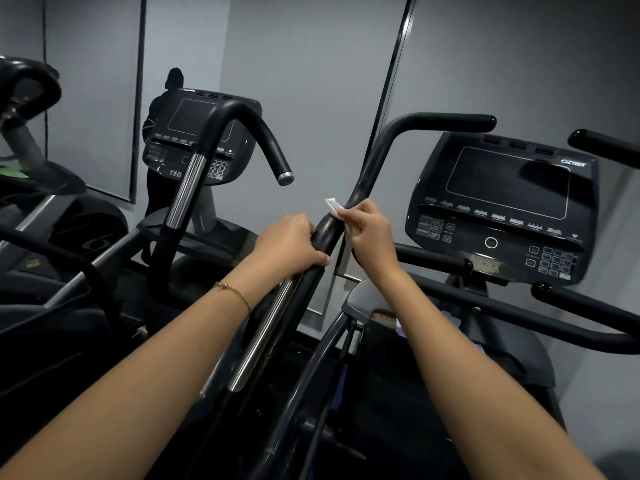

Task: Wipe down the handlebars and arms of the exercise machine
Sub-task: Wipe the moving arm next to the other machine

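Note:
A black curved handlebar arm (375, 157) of the exercise machine rises through the middle of the view, with a chrome sensor strip (266, 327) lower down. My left hand (289, 242) grips this arm just above the strip. My right hand (369, 233) pinches a small white wipe (333, 206) and presses it against the arm right above my left hand. The machine's black console (502, 206) sits to the right.
A mirror on the left wall reflects the same machine, its console (199, 136) and handlebar (249, 123). More black handlebars (588, 310) reach across at the right. Another machine (31, 109) stands at the far left. A grey wall (311, 64) is behind.

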Available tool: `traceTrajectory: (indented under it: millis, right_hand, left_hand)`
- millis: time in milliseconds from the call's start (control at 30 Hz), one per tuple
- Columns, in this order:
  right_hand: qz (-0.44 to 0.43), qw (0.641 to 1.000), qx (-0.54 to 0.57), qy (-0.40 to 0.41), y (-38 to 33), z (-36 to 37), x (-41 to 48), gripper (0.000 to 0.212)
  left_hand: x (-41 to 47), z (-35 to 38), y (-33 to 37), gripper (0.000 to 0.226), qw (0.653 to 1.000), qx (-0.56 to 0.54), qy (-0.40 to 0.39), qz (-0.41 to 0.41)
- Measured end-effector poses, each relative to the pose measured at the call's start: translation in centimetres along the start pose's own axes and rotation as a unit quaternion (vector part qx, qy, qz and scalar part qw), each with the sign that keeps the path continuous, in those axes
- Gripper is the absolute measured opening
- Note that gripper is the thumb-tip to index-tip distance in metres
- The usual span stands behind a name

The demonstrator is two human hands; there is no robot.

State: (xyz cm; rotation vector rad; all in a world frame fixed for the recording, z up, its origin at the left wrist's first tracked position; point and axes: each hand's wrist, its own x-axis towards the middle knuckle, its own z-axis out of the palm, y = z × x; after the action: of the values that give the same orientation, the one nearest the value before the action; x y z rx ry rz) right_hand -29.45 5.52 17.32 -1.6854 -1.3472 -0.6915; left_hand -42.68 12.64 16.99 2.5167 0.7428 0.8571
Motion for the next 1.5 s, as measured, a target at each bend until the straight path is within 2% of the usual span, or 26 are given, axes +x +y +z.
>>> traceTrajectory:
  millis: [67, 133, 233, 267, 333, 433, 533, 633, 667, 733, 800, 867, 933, 1033, 1167, 1233, 1333, 1433, 1500]
  right_hand:
    - [-0.052, 0.997, -0.045, -0.022, -0.2, -0.3, -0.3, 0.021]
    - [-0.147, 0.984, -0.083, -0.048, -1.0, -0.6, -2.0, 0.020]
    - [-0.252, 0.949, -0.143, -0.125, -1.7, -1.1, -3.8, 0.029]
    - [-0.254, 0.944, -0.149, -0.149, -1.8, -1.3, -3.0, 0.029]
    - [-0.196, 0.949, -0.179, -0.170, -2.3, -1.4, -0.2, 0.019]
    - [-0.108, 0.940, -0.243, -0.212, -3.3, -1.0, 3.6, 0.032]
    - [-0.135, 0.895, -0.332, -0.266, -5.9, -0.7, 3.1, 0.033]
    - [-0.214, 0.851, -0.357, -0.321, -7.2, -0.8, 0.6, 0.021]
    - [-0.224, 0.842, -0.360, -0.333, -7.3, -0.9, 0.4, 0.020]
    - [-0.182, 0.851, -0.357, -0.339, -7.6, -1.0, 1.4, 0.024]
    - [-0.099, 0.873, -0.355, -0.318, -7.2, -1.1, 3.2, 0.032]
    - [-0.080, 0.890, -0.357, -0.272, -6.2, -1.1, 3.6, 0.026]
    - [-0.144, 0.896, -0.353, -0.227, -5.2, -1.0, 1.7, 0.024]
    - [-0.233, 0.926, -0.263, -0.135, -3.7, -0.9, -3.4, 0.034]
    - [-0.241, 0.951, -0.182, -0.068, -1.7, -0.3, -4.5, 0.033]
    - [-0.186, 0.973, -0.128, -0.036, -1.4, 0.1, -3.3, 0.025]
    - [-0.039, 0.999, -0.014, 0.009, -0.6, 0.5, -0.8, 0.023]
    - [0.096, 0.994, 0.045, 0.023, 1.8, 1.1, 1.4, 0.025]
    - [0.115, 0.990, 0.072, 0.039, 2.2, 1.5, 1.5, 0.025]
  left_hand:
    - [-0.4, 0.0, -0.3, 0.050, 0.999, -0.041, -0.003, 0.001]
    - [-0.9, 0.1, -1.1, 0.058, 0.995, -0.092, -0.025, -0.006]
    - [-1.4, 0.8, -2.8, 0.050, 0.990, -0.120, -0.060, -0.030]
    - [-1.4, 0.9, -3.3, 0.050, 0.989, -0.123, -0.067, -0.035]
    - [-1.4, 1.0, -3.6, 0.053, 0.987, -0.133, -0.076, -0.041]
    - [-1.6, 0.8, -3.3, 0.048, 0.985, -0.143, -0.080, -0.043]
    - [-1.8, 0.8, -3.3, 0.042, 0.983, -0.154, -0.087, -0.051]
    - [-1.8, 0.8, -3.4, 0.038, 0.979, -0.170, -0.095, -0.056]
    - [-1.8, 0.8, -3.4, 0.037, 0.979, -0.170, -0.097, -0.055]
    - [-1.9, 0.7, -3.3, 0.038, 0.979, -0.171, -0.097, -0.051]
    - [-2.0, 0.7, -3.3, 0.042, 0.981, -0.165, -0.094, -0.048]
    - [-2.1, 0.6, -3.2, 0.045, 0.983, -0.157, -0.087, -0.046]
    - [-2.3, 0.5, -3.2, 0.047, 0.984, -0.151, -0.087, -0.045]
    - [-2.2, 0.4, -3.2, 0.044, 0.985, -0.147, -0.086, -0.035]
    - [-2.0, -0.2, -2.2, 0.027, 0.993, -0.082, -0.090, -0.009]
    - [-1.8, -0.6, -1.1, 0.024, 0.996, -0.042, -0.073, 0.000]
    - [-0.9, -0.1, 0.5, 0.050, 0.999, 0.017, 0.026, 0.009]
    - [0.1, 0.6, 1.6, 0.041, 0.994, 0.055, 0.088, 0.045]
    - [0.8, 0.8, 1.8, 0.035, 0.991, 0.070, 0.101, 0.061]
